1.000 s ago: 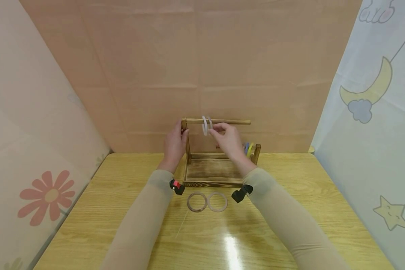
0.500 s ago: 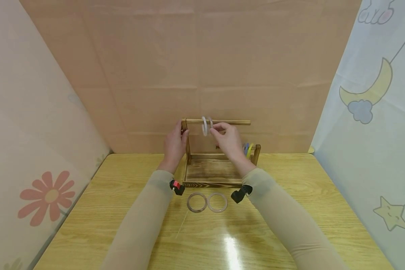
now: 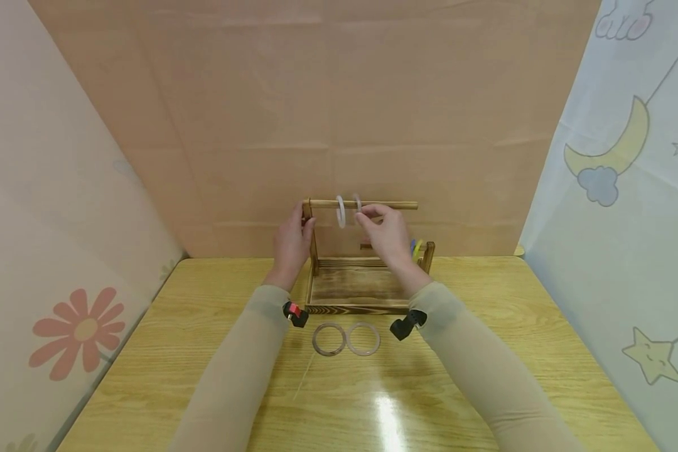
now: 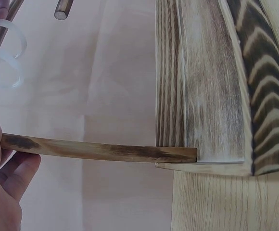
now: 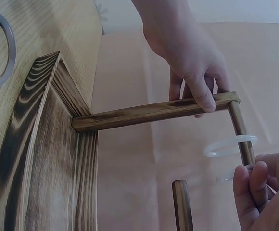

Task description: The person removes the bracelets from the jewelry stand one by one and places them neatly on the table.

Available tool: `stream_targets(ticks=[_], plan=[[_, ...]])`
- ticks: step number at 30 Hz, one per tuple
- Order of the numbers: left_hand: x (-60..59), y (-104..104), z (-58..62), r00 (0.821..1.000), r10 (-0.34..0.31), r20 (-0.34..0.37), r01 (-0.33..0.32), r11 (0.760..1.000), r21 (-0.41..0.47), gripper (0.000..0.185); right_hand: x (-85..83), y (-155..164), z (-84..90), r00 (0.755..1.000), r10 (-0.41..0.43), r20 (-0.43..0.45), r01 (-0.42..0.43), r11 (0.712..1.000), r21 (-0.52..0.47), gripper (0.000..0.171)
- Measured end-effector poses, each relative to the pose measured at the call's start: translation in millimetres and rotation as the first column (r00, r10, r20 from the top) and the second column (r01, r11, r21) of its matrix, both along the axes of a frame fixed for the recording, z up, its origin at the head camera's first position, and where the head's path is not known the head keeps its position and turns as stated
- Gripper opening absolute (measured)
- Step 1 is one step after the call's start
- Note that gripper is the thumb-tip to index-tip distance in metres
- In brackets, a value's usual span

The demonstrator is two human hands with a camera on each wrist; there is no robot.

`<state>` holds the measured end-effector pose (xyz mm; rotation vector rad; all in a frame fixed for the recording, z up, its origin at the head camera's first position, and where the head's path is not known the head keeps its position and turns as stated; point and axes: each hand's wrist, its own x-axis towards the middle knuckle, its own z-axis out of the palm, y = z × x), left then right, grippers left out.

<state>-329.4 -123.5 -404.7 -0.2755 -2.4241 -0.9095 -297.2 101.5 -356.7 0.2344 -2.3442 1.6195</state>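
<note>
A wooden stand with a tray base (image 3: 356,287) stands on the table; an upright post (image 4: 101,150) at its left carries a top bar (image 3: 392,205). My left hand (image 3: 292,243) grips that post near its upper end, thumb on one side and fingers on the other. A whitish bangle (image 3: 342,218) hangs on the bar, touched by neither hand. To its right, my right hand (image 3: 390,237) pinches a second, translucent bangle (image 3: 358,200) between thumb and fingers, also around the bar. In the right wrist view, the fingertips hide much of this bangle.
A brownish bangle (image 3: 329,354) and a paler bangle (image 3: 363,353) lie side by side on the table in front of the tray. Blue and yellow bangles (image 3: 417,250) hang on a lower bar at right, partly behind my right forearm. Walls enclose the table.
My right hand has shifted slightly right along the bar with the pinched bangle, widening the gap to the whitish one. My left hand has stayed on the post.
</note>
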Motion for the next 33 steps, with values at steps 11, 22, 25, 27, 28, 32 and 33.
stream_targets(ticks=[11, 22, 25, 27, 28, 32, 33], plan=[[-1.2, -1.6, -1.0, 1.0, -0.001, 0.002, 0.001, 1.0, 0.001, 0.034, -2.3, 13.8, -3.3, 1.0, -0.021, -0.003, 0.021, 0.999, -0.031, 0.023], [-4.0, -0.6, -0.1, 1.0, 0.011, 0.004, -0.011, 1.0, -0.01, 0.036, -0.6, 32.1, -3.4, 0.999, -0.037, 0.022, 0.038, 0.999, -0.039, 0.025], [-4.2, 0.0, 0.5, 1.0, 0.012, 0.011, -0.012, 1.0, -0.006, 0.036, -1.6, 36.6, -4.5, 0.999, -0.046, 0.026, 0.047, 0.998, -0.035, 0.026], [-4.3, 0.4, 1.0, 1.0, 0.012, 0.018, -0.012, 1.0, -0.005, 0.035, -2.7, 39.7, -5.6, 0.998, -0.059, 0.028, 0.06, 0.998, -0.03, 0.026], [-4.1, 0.6, 1.4, 1.0, 0.011, 0.019, -0.011, 1.0, -0.004, 0.035, -2.8, 41.2, -5.7, 0.998, -0.063, 0.028, 0.064, 0.997, -0.032, 0.026], [-4.2, 1.2, 2.0, 1.0, 0.005, 0.017, -0.005, 1.0, -0.003, 0.035, -3.8, 47.3, -7.1, 0.996, -0.082, 0.023, 0.083, 0.996, -0.02, 0.026], [-4.0, 1.4, 2.1, 1.0, 0.003, 0.015, -0.003, 1.0, -0.002, 0.035, -4.0, 48.9, -7.3, 0.996, -0.086, 0.022, 0.086, 0.996, -0.018, 0.026]])
